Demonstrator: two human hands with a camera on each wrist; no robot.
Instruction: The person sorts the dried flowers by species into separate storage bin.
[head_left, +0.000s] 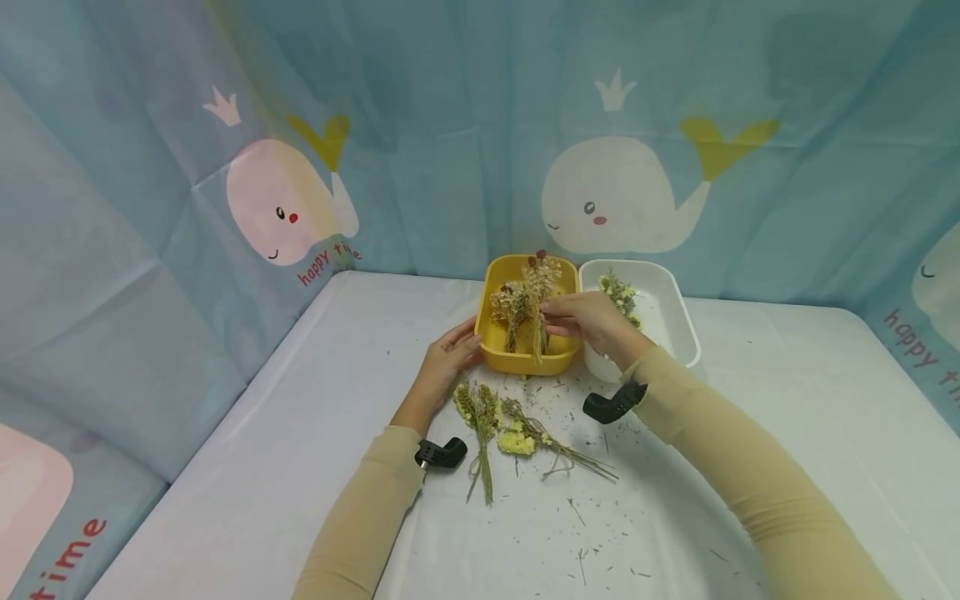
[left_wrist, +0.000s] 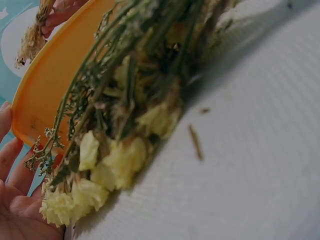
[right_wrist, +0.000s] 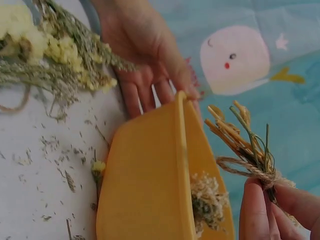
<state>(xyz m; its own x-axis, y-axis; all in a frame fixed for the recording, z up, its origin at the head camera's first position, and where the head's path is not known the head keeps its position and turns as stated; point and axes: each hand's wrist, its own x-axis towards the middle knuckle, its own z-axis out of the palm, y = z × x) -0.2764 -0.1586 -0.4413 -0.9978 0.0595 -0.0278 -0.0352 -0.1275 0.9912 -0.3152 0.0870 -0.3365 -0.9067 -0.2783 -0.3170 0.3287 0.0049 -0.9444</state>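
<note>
My right hand (head_left: 596, 323) pinches the stems of a dried flower bunch (head_left: 540, 287) over the yellow container (head_left: 525, 364). Twine (right_wrist: 245, 167) binds those stems just above the fingertips in the right wrist view. The bunch stands roughly upright, its pale and dark red heads toward the back. Another dried bunch (head_left: 510, 302) leans inside the same container. At the container's left side, my left hand (head_left: 444, 367) rests with fairly straight fingers against the wall and the thumb by the rim.
Two yellow-flowered bunches lie on the table in front: one (head_left: 480, 412) on the left, another (head_left: 558, 447) with splayed stems beside it. To the right, a white container (head_left: 684, 333) holds a yellow-green bunch (head_left: 618, 292). Plant crumbs litter the white tabletop (head_left: 570, 550). A whale-printed curtain (head_left: 450, 192) hangs behind.
</note>
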